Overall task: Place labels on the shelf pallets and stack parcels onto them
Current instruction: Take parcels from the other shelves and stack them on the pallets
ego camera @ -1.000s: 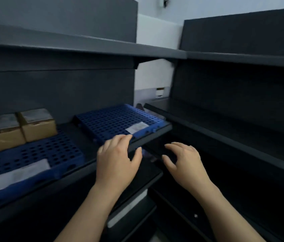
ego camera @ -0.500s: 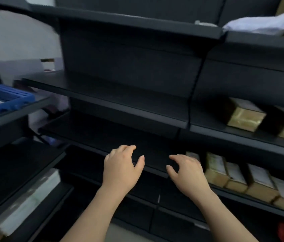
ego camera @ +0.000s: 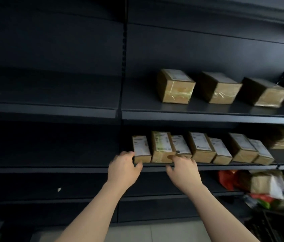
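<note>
Several brown cardboard parcels with white labels stand in a row on a dark shelf (ego camera: 207,167). My left hand (ego camera: 124,169) is at the left side of the leftmost parcel (ego camera: 141,151), fingers spread. My right hand (ego camera: 184,169) reaches the front of the second parcel (ego camera: 162,147), fingertips touching its lower edge. Neither hand has closed around a parcel. Three larger brown parcels (ego camera: 176,86) sit on the shelf above. No blue pallet is in view.
Dark metal shelving (ego camera: 50,109) fills the view; its left bay holds nothing. At the lower right lie a heap of red, green and white bags (ego camera: 259,187) and a black crate (ego camera: 280,224). A pale tiled floor (ego camera: 137,232) shows below.
The view has swung right, away from the blue pallets to the shelf bay with parcels. Both hands have moved forward to the leftmost parcels in the row.
</note>
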Tool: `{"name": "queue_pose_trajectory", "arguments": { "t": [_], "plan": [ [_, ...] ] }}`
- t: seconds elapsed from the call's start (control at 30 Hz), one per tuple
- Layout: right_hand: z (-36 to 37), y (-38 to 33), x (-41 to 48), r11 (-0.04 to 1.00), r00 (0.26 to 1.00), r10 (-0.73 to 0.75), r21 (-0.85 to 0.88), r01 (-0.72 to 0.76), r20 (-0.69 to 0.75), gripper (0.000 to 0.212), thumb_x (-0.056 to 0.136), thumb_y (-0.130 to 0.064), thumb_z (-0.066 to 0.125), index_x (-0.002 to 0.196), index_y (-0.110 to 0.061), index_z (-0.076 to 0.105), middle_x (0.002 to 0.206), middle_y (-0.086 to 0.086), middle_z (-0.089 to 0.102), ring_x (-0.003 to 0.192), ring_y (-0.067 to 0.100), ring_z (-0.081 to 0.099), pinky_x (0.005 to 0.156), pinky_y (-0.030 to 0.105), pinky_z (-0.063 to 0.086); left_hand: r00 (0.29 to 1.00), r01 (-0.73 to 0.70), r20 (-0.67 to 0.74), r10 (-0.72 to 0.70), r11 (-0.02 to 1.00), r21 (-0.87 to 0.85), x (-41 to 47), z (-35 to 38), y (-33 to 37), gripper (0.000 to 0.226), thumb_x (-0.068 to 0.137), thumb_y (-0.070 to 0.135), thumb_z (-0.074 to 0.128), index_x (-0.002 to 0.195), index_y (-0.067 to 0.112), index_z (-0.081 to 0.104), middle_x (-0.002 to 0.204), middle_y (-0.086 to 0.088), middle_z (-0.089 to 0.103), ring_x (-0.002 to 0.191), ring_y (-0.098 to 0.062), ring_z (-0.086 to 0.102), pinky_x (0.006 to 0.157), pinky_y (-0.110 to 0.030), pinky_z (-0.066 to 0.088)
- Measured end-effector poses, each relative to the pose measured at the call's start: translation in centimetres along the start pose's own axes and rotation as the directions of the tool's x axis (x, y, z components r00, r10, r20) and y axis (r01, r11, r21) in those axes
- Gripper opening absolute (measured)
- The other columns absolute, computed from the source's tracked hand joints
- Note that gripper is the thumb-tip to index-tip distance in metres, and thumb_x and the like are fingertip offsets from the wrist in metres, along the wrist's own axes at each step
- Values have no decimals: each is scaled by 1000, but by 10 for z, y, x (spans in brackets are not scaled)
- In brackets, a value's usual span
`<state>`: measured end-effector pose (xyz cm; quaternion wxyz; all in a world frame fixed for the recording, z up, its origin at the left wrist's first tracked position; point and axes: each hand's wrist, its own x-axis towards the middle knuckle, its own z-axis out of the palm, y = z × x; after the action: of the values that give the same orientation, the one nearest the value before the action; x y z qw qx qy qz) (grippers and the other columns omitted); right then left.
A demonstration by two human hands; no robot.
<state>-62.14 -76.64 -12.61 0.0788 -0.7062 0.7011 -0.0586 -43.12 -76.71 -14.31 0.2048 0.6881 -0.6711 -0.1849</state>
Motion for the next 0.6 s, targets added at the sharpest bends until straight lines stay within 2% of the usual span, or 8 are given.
{"name": "queue_pose_trajectory", "arguments": {
  "t": [0.1, 0.3, 0.43, 0.53, 0.6],
  "plan": [
    [7, 8, 32, 999, 1000, 26, 26, -26, 5, 37, 94, -33, 47, 130, -23, 55, 133, 1, 58, 127, 23, 47, 108, 37, 31, 995, 42, 86, -44, 999, 22, 42, 14, 0, 41, 92, 46, 47, 123, 19, 56, 120, 0, 57, 104, -21, 57, 85, -39, 51],
    [34, 16, 95, 998, 998, 57, 21, -57, 8, 43, 98, -30, 46, 140, -23, 47, 143, 2, 50, 135, 23, 40, 114, 37, 26, 987, 93, 132, -91, 996, -2, 110, 45, -18, 43, 92, 42, 48, 127, 16, 54, 121, -6, 58, 106, -25, 57, 86, -41, 51],
    [60, 23, 125, 999, 996, 40, 19, -42, 74, 48, 101, -28, 40, 147, -18, 35, 157, 7, 29, 145, 26, 25, 117, 39, 21, 955, 213, 218, -201, 977, -30, 143, 69, -32, 49, 96, 40, 45, 135, 12, 45, 132, -11, 53, 116, -30, 54, 91, -40, 49],
    [82, 26, 136, 1000, 986, 19, 8, -21, 166, 53, 102, -27, 38, 152, -17, 24, 162, 6, 12, 149, 23, 12, 120, 38, 12, 924, 271, 290, -250, 962, -35, 160, 92, -48, 49, 96, 45, 40, 133, 12, 44, 128, -14, 54, 111, -32, 56, 89, -42, 50],
    [94, 29, 138, 1000, 982, 8, 8, -10, 190, 54, 101, -25, 38, 153, -19, 23, 163, 4, 12, 149, 21, 10, 120, 37, 10, 902, 297, 348, -256, 952, -69, 169, 107, -59, 48, 96, 47, 38, 131, 15, 46, 125, -13, 55, 107, -30, 57, 90, -43, 50]
  ]
}}
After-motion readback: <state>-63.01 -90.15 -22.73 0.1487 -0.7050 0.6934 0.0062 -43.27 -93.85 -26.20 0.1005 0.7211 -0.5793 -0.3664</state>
